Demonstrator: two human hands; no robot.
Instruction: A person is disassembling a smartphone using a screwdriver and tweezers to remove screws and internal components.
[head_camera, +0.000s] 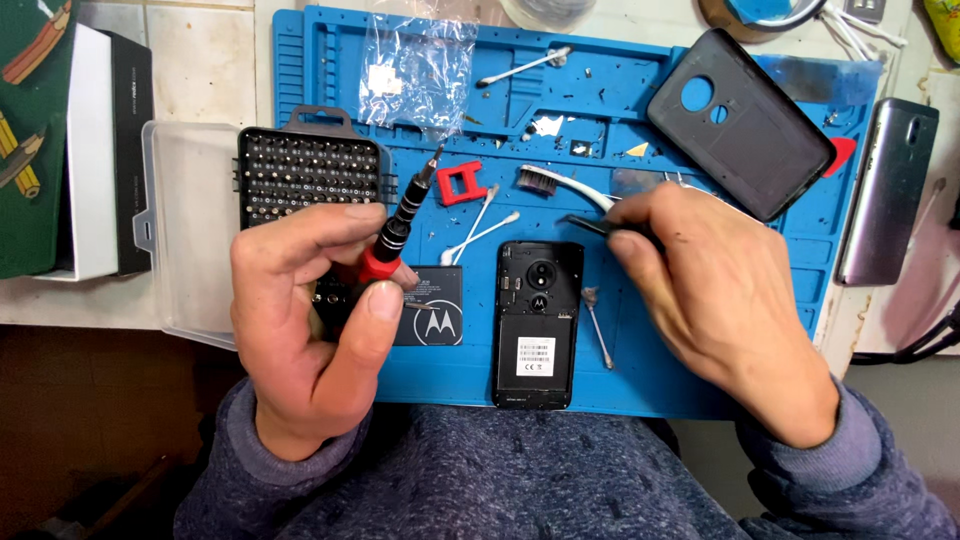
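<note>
Slim black-and-red precision screwdriver (398, 225) left of centre, pinched closed in left hand (310, 320), right hand (715, 300) clamped on thin black tweezers (600, 226), glossy opened phone (537, 322) bottom centre, flat battery (432, 305), ridged blue silicone mat (700, 390), bit case (308, 170) upper left.

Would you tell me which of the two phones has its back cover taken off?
The black phone on the blue mat, between the hands, shows its open back. The silver phone at the right, off the mat, is closed.
</note>
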